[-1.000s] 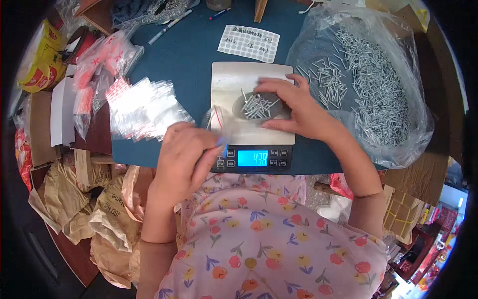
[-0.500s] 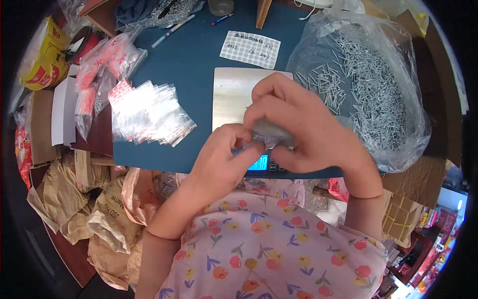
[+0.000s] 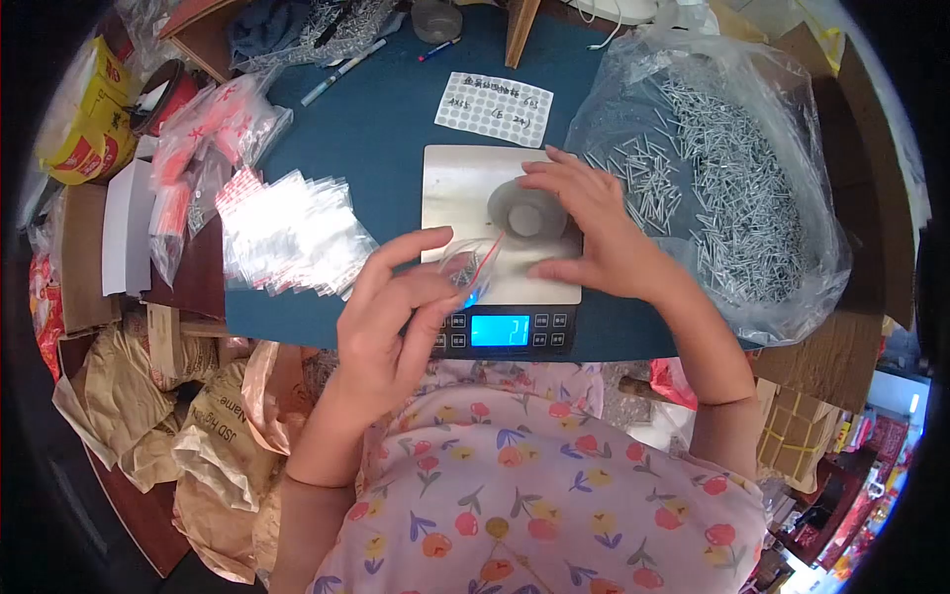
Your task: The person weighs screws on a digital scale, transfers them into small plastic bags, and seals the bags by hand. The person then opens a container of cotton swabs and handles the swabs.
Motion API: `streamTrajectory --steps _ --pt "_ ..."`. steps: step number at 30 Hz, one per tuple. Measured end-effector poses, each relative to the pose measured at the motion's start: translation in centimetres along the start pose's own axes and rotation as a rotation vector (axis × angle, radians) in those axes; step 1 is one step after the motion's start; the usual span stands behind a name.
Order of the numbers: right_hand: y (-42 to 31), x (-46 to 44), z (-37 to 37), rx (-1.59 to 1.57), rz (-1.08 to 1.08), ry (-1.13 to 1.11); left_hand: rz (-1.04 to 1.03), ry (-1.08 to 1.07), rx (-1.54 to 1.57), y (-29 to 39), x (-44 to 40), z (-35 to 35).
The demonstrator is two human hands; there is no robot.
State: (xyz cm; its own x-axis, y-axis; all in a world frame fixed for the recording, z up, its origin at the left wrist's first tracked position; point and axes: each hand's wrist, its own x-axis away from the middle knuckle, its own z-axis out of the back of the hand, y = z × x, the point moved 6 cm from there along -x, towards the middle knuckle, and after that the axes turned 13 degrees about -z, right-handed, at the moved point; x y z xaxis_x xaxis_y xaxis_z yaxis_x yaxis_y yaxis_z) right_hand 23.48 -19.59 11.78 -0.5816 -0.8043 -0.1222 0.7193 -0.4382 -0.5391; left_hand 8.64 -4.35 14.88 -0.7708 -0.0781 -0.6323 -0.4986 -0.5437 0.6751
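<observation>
The left fingers point(image 3: 421, 293) are pinched together on a small, thin clear bag point(image 3: 463, 268) with a red stripe and small metal pieces inside; one finger is lifted clear of the pinch. The right fingers point(image 3: 566, 183) are spread, thumb well apart, curving about a round, smooth grey bowl point(image 3: 527, 210); contact with its rim is hard to tell. Beneath both is the scale's brushed metal plate point(image 3: 455, 198). Left of the left fingers lie glossy flat bags point(image 3: 292, 233); right of the right fingers, slim silvery screws point(image 3: 752, 188) fill crinkled plastic.
</observation>
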Motion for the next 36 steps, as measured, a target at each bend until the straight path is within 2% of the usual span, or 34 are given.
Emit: streamTrajectory --steps 3,6,8,11,13,20,26,29,32,36 --pt "-3.4 0.0 1.9 -0.185 0.125 -0.061 0.032 0.005 0.105 0.3 0.6 0.2" --pt "-5.8 0.9 2.4 -0.161 0.22 -0.12 -0.007 0.003 0.196 1.1 0.7 0.2" --pt "-7.3 1.7 3.0 -0.112 0.286 -0.068 -0.026 0.034 0.276 1.6 0.8 -0.2" --pt "-9.0 3.2 2.9 -0.071 0.393 0.003 0.054 -0.13 0.271 2.7 -0.2 -1.0" --pt "-10.0 3.7 2.6 -0.036 0.437 0.031 0.029 -0.171 0.219 2.7 -0.1 -1.3" --pt "-9.8 3.8 2.2 -0.062 0.454 0.073 0.1 -0.228 0.243 2.3 0.4 -1.6" --pt "-10.6 4.6 2.1 -0.148 0.515 0.031 0.002 -0.345 0.21 3.4 0.5 -2.1" --pt "-10.6 5.4 3.4 -0.155 0.534 0.08 0.143 -0.258 0.354 2.8 1.2 -0.7" --pt "-9.9 5.7 4.2 -0.196 0.508 0.085 0.271 -0.131 0.36 2.3 2.1 1.0" --pt "-9.2 5.2 3.0 -0.246 0.444 -0.077 0.234 -0.193 0.26 2.5 2.7 2.8"
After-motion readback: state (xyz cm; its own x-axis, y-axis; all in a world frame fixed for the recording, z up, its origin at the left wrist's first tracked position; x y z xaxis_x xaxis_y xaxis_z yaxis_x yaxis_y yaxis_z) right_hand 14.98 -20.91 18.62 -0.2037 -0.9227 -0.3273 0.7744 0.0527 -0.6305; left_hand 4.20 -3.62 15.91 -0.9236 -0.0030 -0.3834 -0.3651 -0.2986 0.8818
